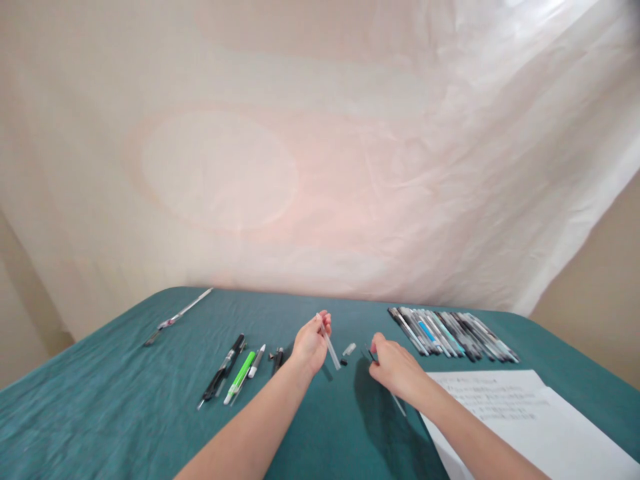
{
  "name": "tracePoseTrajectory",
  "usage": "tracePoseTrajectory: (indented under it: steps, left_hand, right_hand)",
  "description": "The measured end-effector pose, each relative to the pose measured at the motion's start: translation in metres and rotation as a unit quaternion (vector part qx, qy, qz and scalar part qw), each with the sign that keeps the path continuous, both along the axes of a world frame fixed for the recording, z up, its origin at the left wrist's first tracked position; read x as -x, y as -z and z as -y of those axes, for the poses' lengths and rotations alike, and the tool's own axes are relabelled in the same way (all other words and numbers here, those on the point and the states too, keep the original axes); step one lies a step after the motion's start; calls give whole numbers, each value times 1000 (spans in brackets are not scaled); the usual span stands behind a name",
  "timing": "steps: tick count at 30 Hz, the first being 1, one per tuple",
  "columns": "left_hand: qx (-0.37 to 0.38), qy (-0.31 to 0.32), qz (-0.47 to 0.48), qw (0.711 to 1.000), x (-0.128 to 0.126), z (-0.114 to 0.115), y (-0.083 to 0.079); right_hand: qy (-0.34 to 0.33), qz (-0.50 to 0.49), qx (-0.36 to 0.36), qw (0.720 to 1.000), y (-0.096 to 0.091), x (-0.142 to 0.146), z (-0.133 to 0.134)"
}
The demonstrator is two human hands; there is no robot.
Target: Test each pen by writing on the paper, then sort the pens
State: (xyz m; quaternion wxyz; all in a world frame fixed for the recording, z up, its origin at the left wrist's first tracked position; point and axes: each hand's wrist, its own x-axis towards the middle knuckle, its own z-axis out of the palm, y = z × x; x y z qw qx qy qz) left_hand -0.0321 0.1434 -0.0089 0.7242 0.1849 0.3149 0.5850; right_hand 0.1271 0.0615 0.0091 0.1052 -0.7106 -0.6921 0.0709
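Note:
Between the fingertips of my left hand (311, 343) is a clear pen barrel (331, 349), its lower end slanting down to the right. My right hand (393, 363) pinches a thin pen refill (399, 404), which shows above the fingers and again below the palm. On the cloth between the two hands lie a small translucent pen cap (349, 349) and a small black piece (343, 362), touching neither hand. To the left of my left wrist are a dark pen (279, 360) partly hidden by the arm, a grey-white pen (257, 361) and a bright green pen (241, 377).
A green cloth covers the table (125, 400). Several pens (453, 335) lie side by side at the back right, with written paper (505, 407) in front of them. Black pens (223, 370) lie at left, and a long white stick-like item (180, 315) lies farther back.

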Motion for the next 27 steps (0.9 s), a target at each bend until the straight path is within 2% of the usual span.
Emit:
tracePoseTrajectory:
  steps: [5,10,17,27]
  left_hand:
    - [9,-34,55,998,-1,-3,3]
    - [17,-55,72,996,-3,-1,5]
    - [23,-68,79,994,-3,-2,6]
    - [5,-48,68,996,-9,8,1]
  right_hand:
    - [-79,-131,-8,988,-17,-2,2]
    - [-145,-190,25,971,-31,-1,11]
    - [-155,-180,4,971,-37,-4,14]
    - [-164,-153,-7,975,-37,-5,12]
